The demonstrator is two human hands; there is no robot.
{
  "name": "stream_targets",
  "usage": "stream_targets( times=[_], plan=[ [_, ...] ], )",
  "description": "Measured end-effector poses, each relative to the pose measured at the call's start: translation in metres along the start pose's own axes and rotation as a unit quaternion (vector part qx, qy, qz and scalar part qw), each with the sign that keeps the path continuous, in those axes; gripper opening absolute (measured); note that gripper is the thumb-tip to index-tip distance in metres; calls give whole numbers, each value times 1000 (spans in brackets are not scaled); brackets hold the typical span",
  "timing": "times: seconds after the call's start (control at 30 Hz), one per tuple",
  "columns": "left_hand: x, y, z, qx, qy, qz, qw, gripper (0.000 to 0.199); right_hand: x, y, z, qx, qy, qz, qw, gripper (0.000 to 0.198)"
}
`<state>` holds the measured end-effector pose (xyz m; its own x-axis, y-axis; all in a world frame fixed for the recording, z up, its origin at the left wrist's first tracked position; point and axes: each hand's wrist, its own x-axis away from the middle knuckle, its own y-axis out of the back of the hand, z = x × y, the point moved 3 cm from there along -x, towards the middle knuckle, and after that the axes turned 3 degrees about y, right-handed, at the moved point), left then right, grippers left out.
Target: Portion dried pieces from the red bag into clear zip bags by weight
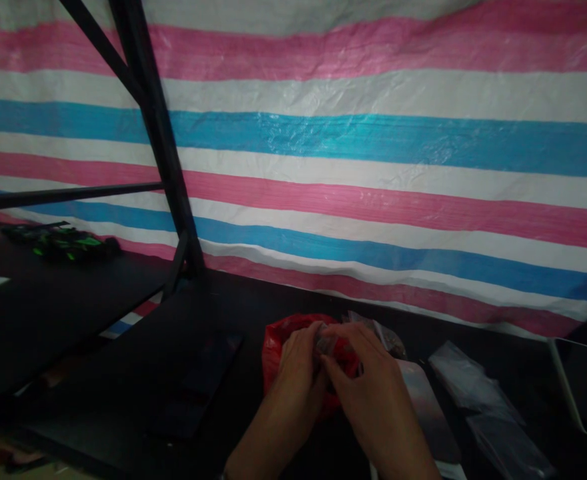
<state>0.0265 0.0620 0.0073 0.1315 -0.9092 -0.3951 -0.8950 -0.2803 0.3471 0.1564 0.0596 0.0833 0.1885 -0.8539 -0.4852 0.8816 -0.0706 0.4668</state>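
Both my hands meet over a red plastic bag (272,353) on the black table. My left hand (298,360) and my right hand (366,363) have their fingers closed around a small clear plastic bag (326,341). The fingers cover most of it, and its contents cannot be made out. Just behind my right hand lies another clear bag (391,339) with something brownish inside. Beside my right wrist is a flat silvery plate (426,400), partly hidden by the forearm.
Several flat clear plastic bags (468,383) lie to the right, near a pale-rimmed dark tray or device (586,387). A dark flat rectangle (198,383) lies left. Green-and-black toy cars (71,243) stand on the left table, beyond a black metal post (161,140). Striped sheeting (373,200) hangs behind.
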Motion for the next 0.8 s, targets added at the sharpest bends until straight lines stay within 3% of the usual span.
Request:
stream_targets(
  times=[0.13, 0.23, 0.37, 0.43, 0.5, 0.6, 0.8],
  plan=[
    [-3, 9, -5, 30, 54, 1, 998, 51, -5, 6, -1, -33, 1, -62, 998, 25],
    [-6, 31, -18, 89, 107, -41, 989, 46, -7, 9, -13, -30, -25, -104, 994, 23],
    [-6, 70, -41, 131, 159, -185, 961, 56, -4, -7, -41, 22, -96, 15, 995, 20],
    [-6, 79, -44, 128, 197, -204, 950, 61, -2, -18, -51, 49, -120, 71, 989, 22],
    [-6, 79, -38, 119, 233, -193, 946, 63, -3, -27, -56, 68, -123, 81, 987, 24],
    [-8, 71, -20, 84, 266, -164, 946, 58, -9, -38, -56, 69, -92, 41, 993, 22],
    [-9, 58, 5, -39, 275, -149, 949, 52, -17, -59, -53, 79, -68, 47, 993, 25]
  ],
)
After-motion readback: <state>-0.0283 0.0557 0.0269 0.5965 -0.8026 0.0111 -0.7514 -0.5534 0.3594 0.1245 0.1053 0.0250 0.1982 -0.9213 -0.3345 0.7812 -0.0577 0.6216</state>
